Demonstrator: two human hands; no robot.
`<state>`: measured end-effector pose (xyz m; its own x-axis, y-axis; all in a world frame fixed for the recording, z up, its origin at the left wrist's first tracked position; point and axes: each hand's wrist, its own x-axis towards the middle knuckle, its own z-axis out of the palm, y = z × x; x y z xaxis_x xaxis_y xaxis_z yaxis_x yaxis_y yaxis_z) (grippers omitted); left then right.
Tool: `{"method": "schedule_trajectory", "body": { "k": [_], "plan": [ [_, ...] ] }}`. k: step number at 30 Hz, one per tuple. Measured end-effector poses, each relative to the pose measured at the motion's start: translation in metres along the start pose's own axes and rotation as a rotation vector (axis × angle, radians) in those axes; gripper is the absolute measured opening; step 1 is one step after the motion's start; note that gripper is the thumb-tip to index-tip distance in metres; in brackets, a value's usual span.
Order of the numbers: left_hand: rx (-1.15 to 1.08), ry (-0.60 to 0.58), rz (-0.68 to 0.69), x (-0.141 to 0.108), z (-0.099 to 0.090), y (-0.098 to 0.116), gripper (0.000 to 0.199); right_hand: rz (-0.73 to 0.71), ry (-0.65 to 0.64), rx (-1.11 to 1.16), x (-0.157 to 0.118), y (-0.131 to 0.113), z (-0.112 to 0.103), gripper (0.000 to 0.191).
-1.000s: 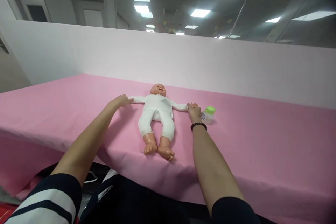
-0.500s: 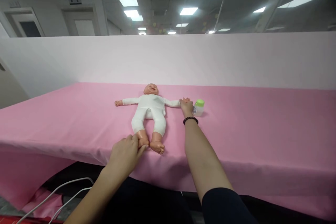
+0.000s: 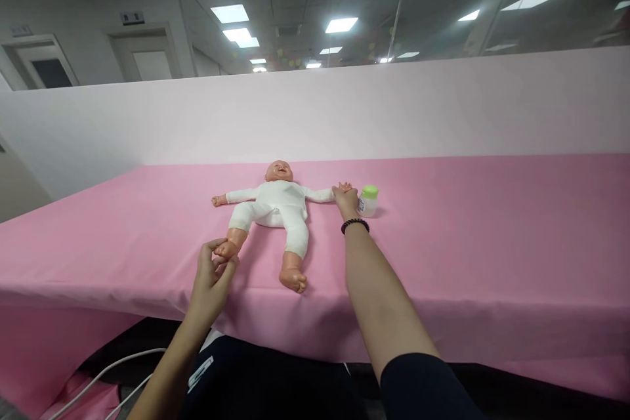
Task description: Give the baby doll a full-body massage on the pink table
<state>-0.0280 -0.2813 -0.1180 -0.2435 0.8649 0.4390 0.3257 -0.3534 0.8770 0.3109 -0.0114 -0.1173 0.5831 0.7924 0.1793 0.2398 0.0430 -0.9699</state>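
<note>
A baby doll (image 3: pixel 280 195) with a white cloth body lies on its back on a pink-covered table (image 3: pixel 467 230), its head toward the wall and its arms spread. My left hand (image 3: pixel 211 279) is closed around the doll's foot at the left, thumb on one side and fingers on the other. That leg is swung out to the left, while the other leg points straight toward me. My right hand (image 3: pixel 346 202) grips the doll's outstretched arm near its hand, at the right. Just beside my right hand stands a small clear jar (image 3: pixel 368 202) with a green lid.
A low white wall (image 3: pixel 315 115) runs behind the table, with glass above it. The table's front edge drops off close to me, its cloth hanging down. White cables (image 3: pixel 111 367) loop below the table at the lower left.
My left hand has moved left with the doll's foot, spreading that leg away from the other. My right hand keeps its hold on the doll's arm. The view has tilted slightly.
</note>
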Motion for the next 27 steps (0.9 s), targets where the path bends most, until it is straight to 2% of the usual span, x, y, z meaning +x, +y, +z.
{"method": "schedule_trajectory", "body": {
  "k": [3,5,7,10,14,17,19,21,23,25,27],
  "plan": [
    [-0.113,0.099,0.04,0.005,0.006,0.0,0.043,0.046,0.034,0.023,-0.003,-0.006,0.001,0.041],
    [-0.079,0.126,0.077,0.017,0.005,0.01,0.041,0.023,0.054,0.065,-0.006,-0.014,0.004,0.041],
    [0.01,0.118,0.116,0.04,0.004,0.024,0.042,-0.059,0.073,0.109,-0.011,-0.025,0.01,0.042],
    [0.157,0.049,0.195,0.088,0.014,0.04,0.046,-0.292,0.087,0.131,-0.026,-0.046,0.022,0.042],
    [0.308,-0.146,0.271,0.143,0.049,0.037,0.032,-0.7,-0.019,0.031,-0.057,-0.065,0.039,0.027],
    [0.371,-0.227,0.344,0.157,0.07,0.028,0.027,-0.993,-0.232,-0.2,-0.077,-0.069,0.046,0.024],
    [0.384,-0.233,0.389,0.154,0.071,0.029,0.027,-1.061,-0.316,-0.293,-0.082,-0.068,0.048,0.028],
    [0.339,-0.213,0.371,0.142,0.059,0.034,0.03,-1.016,-0.271,-0.252,-0.079,-0.067,0.048,0.028],
    [0.252,-0.172,0.295,0.123,0.038,0.04,0.032,-0.885,-0.15,-0.12,-0.069,-0.065,0.045,0.027],
    [0.195,-0.105,0.217,0.097,0.013,0.041,0.036,-0.66,-0.007,0.019,-0.056,-0.06,0.039,0.033],
    [0.156,-0.033,0.153,0.067,-0.01,0.034,0.04,-0.417,0.121,0.121,-0.042,-0.051,0.03,0.039]
  ]
}}
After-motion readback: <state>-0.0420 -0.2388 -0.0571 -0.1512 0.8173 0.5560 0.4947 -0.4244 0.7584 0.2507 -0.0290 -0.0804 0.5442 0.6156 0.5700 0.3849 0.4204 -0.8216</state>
